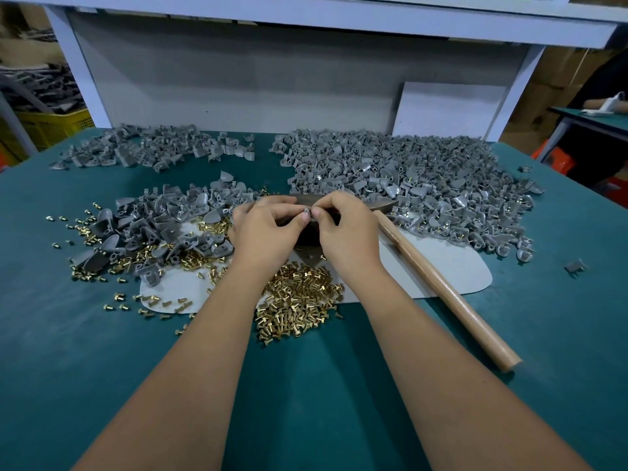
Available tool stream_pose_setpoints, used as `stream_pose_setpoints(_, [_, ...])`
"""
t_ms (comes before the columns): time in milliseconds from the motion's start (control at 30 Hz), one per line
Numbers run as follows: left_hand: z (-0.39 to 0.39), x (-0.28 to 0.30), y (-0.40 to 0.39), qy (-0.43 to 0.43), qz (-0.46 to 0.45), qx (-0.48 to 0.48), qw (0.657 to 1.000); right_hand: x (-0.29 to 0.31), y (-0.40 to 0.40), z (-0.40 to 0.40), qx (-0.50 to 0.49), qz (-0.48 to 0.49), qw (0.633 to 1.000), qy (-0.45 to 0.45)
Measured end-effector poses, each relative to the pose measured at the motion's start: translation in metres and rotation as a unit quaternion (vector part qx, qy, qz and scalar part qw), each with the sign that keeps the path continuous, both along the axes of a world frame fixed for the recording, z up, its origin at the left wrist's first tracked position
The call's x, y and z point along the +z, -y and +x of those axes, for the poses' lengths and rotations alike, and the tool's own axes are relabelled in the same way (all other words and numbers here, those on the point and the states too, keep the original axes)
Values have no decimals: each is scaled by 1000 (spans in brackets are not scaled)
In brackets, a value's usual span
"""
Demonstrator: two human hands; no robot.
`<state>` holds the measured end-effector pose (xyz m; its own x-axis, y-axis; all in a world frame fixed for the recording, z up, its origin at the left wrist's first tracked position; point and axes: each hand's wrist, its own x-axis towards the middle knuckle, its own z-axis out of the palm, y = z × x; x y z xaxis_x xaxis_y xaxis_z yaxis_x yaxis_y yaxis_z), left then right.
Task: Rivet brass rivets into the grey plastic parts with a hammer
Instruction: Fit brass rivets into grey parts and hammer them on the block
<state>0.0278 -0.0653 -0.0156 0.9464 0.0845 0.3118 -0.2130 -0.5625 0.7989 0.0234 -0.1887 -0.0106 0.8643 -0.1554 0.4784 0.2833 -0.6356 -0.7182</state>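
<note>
My left hand and my right hand meet at the table's middle, fingertips pinching one small grey plastic part between them, above a dark metal block. Whether a rivet sits in the part is hidden by my fingers. A heap of brass rivets lies just below my wrists. The hammer lies to the right with nobody holding it, its wooden handle running toward the near right and its head behind my right hand.
Grey parts lie in a near-left heap, a far-left heap and a large right heap showing brass pins. A white mat covers the green table. A white shelf frame stands behind.
</note>
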Motion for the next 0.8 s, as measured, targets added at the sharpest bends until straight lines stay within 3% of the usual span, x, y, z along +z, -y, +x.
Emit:
stream_pose_setpoints(200, [3,-2,0,-4,-16,-4,1000,0,8,-2,46,146,988,-35])
stream_pose_setpoints(633, [7,-5,0,-1,-18,0,1000,-1,7,0,38,145,988,-36])
stream_pose_setpoints(800, [7,-5,0,4,-6,3,1000,2,1,2,11,65,998,-9])
